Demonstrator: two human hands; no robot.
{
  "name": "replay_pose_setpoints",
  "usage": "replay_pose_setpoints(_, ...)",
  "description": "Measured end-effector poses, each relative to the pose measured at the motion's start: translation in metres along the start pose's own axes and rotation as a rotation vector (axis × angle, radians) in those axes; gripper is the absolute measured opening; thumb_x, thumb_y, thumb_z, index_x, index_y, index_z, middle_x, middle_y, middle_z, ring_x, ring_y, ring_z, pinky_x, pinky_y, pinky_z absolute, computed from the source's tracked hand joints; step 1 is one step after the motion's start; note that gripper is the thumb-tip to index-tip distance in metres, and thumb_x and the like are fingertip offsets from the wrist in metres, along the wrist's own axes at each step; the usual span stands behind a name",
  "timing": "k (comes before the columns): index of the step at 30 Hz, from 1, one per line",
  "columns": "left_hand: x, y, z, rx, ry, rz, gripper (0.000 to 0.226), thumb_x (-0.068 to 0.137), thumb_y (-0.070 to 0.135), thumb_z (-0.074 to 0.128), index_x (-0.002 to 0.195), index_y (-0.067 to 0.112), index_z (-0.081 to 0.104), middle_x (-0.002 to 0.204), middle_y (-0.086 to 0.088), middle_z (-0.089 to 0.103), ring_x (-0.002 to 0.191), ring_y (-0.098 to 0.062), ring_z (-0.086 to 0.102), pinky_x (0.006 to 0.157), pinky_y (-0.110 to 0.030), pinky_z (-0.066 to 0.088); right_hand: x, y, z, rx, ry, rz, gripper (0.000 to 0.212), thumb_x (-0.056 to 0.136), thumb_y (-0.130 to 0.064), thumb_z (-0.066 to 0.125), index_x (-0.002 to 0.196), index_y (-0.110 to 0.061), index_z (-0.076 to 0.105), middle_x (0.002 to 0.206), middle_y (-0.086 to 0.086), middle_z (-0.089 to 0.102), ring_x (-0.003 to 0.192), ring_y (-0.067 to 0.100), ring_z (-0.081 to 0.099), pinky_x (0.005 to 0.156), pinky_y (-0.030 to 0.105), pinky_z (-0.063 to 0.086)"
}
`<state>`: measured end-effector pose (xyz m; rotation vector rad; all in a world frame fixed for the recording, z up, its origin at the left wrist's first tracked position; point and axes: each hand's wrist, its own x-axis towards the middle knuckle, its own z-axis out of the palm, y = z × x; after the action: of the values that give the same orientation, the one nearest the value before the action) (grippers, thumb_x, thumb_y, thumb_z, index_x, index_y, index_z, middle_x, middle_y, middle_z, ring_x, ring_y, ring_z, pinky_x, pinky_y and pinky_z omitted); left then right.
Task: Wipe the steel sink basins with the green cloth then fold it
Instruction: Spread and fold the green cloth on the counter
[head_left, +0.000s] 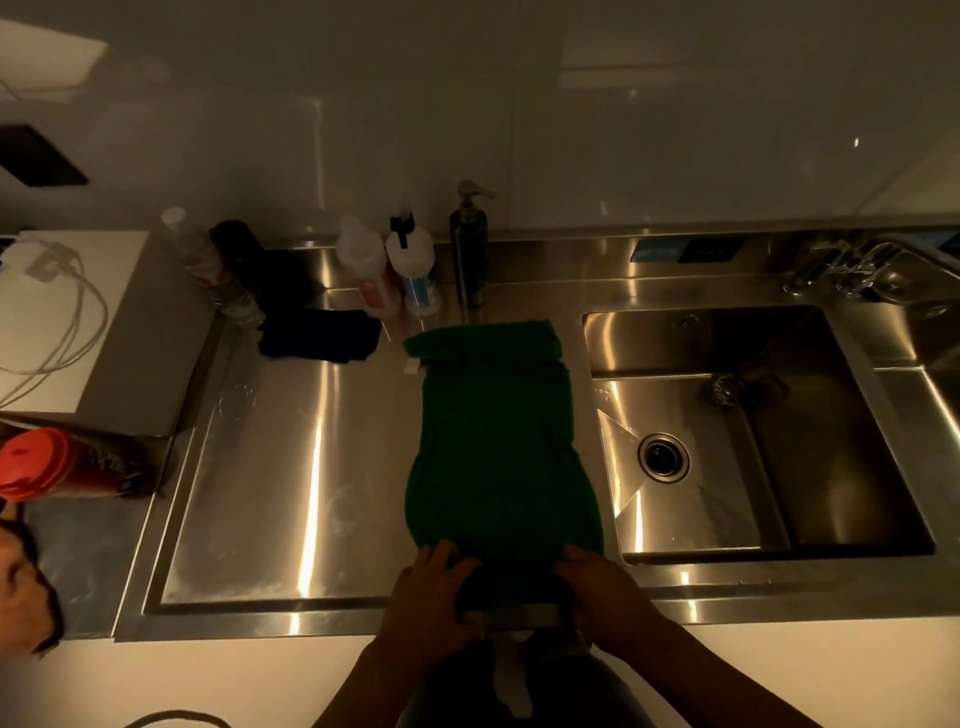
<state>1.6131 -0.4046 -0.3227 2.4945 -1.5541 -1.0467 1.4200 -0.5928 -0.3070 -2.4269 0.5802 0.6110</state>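
A: Where is the green cloth (498, 441)?

B: It lies flat on the steel surface (291, 467), on the strip just left of the sink basin (831, 467). Its right edge runs close along the basin's rim.

A: Which way does it run?

B: The long axis goes straight away from the person, from the front lip of the surface towards the back wall. The far end is turned over on itself in a band, with a small white tag (411, 367) sticking out at that band's left corner. The near end sits in shadow under the hands.

A: And the hands?

B: Both are at the near end. The left hand (431, 592) grips the left corner and the right hand (602, 590) the right corner, with fingers curled over the top of the fabric.

A: What is around it?

B: Just beyond the far end stands a pump dispenser (470, 249). Two white squeeze bottles (395, 270) stand left of that, and a dark blue cloth (317, 335) lies crumpled further left. The basin holds a round drain (664, 457), and a faucet (852, 265) sits behind it. A red-lidded cup (57, 462) is far off to the left.
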Motion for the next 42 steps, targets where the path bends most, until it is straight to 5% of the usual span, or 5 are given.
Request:
replay_pose_setpoints(11,0.004,0.012,0.007,-0.118,0.187,-0.093,0.035,0.104,0.031,0.049,0.135,0.041,0.06,0.138,0.01,0.048,0.125,-0.011,0.047,0.1,-0.025,0.046,0.005,0.005,-0.034,0.28,0.166,0.101,0.018,0.09,-0.027,0.064,0.095,-0.035,0.049,0.094,-0.015,0.056,0.088,0.002,0.054,0.079,0.025,0.05)
replay_pose_setpoints(20,0.013,0.002,-0.047,-0.516,0.347,-0.169,0.027,0.106,0.024,0.052,0.129,0.024,0.065,0.122,0.005,0.068,0.109,-0.009,0.062,0.098,-0.021,0.044,0.02,0.019,-0.063,0.312,0.241,0.101,0.045,0.079,-0.001,0.071,0.117,-0.024,0.067,0.115,-0.01,0.061,0.104,0.005,0.056,0.081,0.004,0.039)
replay_pose_setpoints(28,0.035,-0.007,-0.094,-0.602,0.371,-0.116,0.031,0.09,0.021,0.076,0.118,0.023,0.063,0.106,0.01,0.064,0.097,-0.007,0.063,0.078,-0.009,0.045,0.045,0.031,-0.113,0.516,0.379,0.148,0.025,0.089,0.006,0.065,0.104,-0.012,0.074,0.106,0.003,0.068,0.101,0.015,0.063,0.078,0.002,0.042)
replay_pose_setpoints(33,0.075,-0.012,-0.11,-0.511,0.455,-0.075,0.019,0.097,0.008,0.064,0.116,0.01,0.066,0.108,0.001,0.054,0.093,-0.007,0.054,0.092,-0.034,0.051,0.084,0.023,-0.122,0.472,0.436,0.151,0.026,0.098,-0.008,0.059,0.123,-0.015,0.066,0.13,0.003,0.064,0.118,0.019,0.06,0.094,0.016,0.042)
replay_pose_setpoints(42,0.155,-0.016,-0.102,-0.313,0.348,-0.047,0.047,0.109,0.02,0.042,0.155,0.011,0.039,0.165,-0.009,0.032,0.153,-0.029,0.027,0.12,-0.05,0.032,0.157,0.028,-0.112,0.239,0.305,0.056,0.013,0.098,-0.012,0.056,0.105,-0.003,0.063,0.166,0.003,0.023,0.137,0.03,0.046,0.11,0.026,0.033)
